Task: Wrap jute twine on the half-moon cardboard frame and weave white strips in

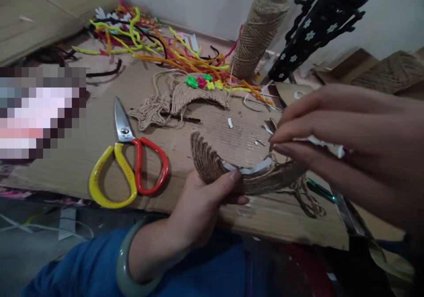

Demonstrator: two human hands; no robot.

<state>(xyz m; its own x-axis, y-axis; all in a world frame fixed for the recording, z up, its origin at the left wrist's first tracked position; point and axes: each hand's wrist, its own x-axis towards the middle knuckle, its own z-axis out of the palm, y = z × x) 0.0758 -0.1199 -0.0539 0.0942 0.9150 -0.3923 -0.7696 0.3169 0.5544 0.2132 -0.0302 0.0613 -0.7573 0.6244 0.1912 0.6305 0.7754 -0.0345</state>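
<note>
My left hand (208, 199) grips a curved crescent of brown jute twine (265, 182) from below, the thumb pressing its inner edge. A white strip of tape (255, 168) lies along that inner edge. Above the crescent's right end, my right hand (344, 142) is closed in a pinch; what sits between its fingertips is too small to make out. Loose twine ends (308, 199) hang under the crescent at the right. Beyond it lies a finished-looking twine crescent (198, 96) with green, pink and yellow flowers, beside a twine star (150, 111).
Scissors (125, 131) with yellow and red handles lie left on the cardboard sheet (82, 164). Bright pipe cleaners (139, 36) are heaped at the back. A twine spool (260, 34) and a black flowered vase-like object (308, 32) stand behind. White scraps are scattered about.
</note>
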